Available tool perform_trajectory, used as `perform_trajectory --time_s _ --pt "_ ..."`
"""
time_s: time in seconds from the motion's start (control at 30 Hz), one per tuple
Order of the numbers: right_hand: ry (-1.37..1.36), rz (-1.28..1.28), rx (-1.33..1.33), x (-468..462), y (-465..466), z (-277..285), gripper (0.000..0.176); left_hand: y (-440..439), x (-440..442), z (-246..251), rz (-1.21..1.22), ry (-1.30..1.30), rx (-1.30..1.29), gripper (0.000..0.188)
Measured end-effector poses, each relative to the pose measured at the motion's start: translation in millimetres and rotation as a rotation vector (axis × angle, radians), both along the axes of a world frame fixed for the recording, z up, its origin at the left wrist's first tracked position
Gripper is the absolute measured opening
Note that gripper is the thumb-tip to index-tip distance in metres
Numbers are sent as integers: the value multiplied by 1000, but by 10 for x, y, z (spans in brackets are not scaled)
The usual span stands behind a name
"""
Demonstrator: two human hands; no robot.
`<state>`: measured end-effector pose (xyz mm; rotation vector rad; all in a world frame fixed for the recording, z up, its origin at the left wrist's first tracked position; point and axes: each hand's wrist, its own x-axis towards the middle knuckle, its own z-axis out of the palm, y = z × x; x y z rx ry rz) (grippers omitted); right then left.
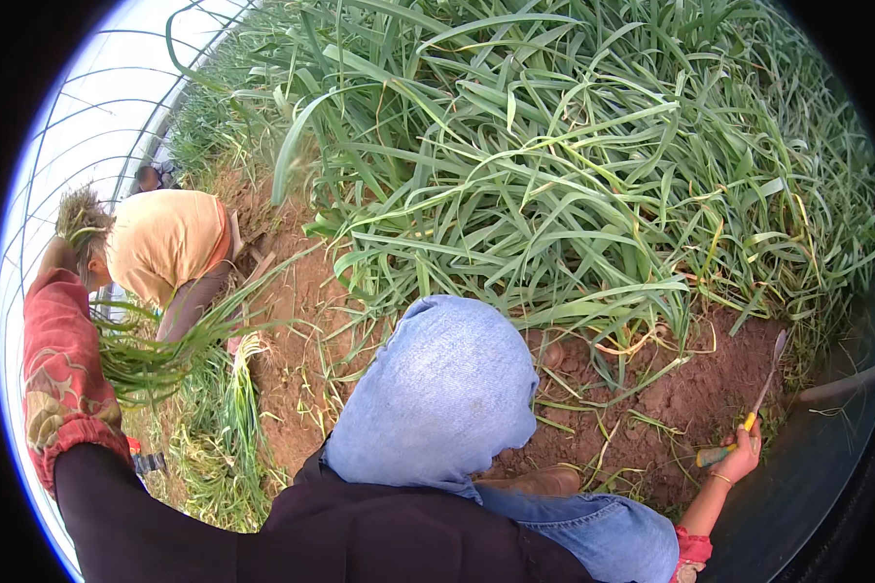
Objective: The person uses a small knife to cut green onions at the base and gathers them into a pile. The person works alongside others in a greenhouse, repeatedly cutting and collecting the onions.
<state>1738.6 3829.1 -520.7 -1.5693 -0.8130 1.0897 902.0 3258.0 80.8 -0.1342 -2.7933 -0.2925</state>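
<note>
At the far left my left hand [58, 253] is raised, its arm in a red patterned sleeve. It is closed around a bunch of pulled plants [164, 353], with the tangled ends above the hand and long green leaves trailing below. My right hand [742, 453], low on the right, grips a narrow hand digging tool [764, 386] by its yellow and grey-green handle. The tool's slim metal blade points away from me, over soil beside the crop. Strap-leaved plants [539, 182], like leeks or green garlic, grow thickly before me. My knee [437, 379] in blue denim hides some of the ground.
A co-worker in an orange top [168, 240] bends over at left, and another person [151, 178] is farther back. Pulled plants [244, 408] lie on the reddish soil [299, 291]. Dark sheeting [802, 466] and a pale pipe [846, 382] border the right. Greenhouse hoops [109, 102] arch at left.
</note>
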Motion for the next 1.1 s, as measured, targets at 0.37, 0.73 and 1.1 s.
perform_trajectory --time_s 0.37,0.73,1.1 --pt "-54 20 -37 256 122 -18 39 -1379 486 -1823 313 -304 -572 28" --pt "2 139 -85 -6 45 44 42 -47 1364 -5040 87 -913 -700 82" --pt "-82 133 -181 131 -997 32 39 5057 3310 -3120 -1115 -1429 -604 21"
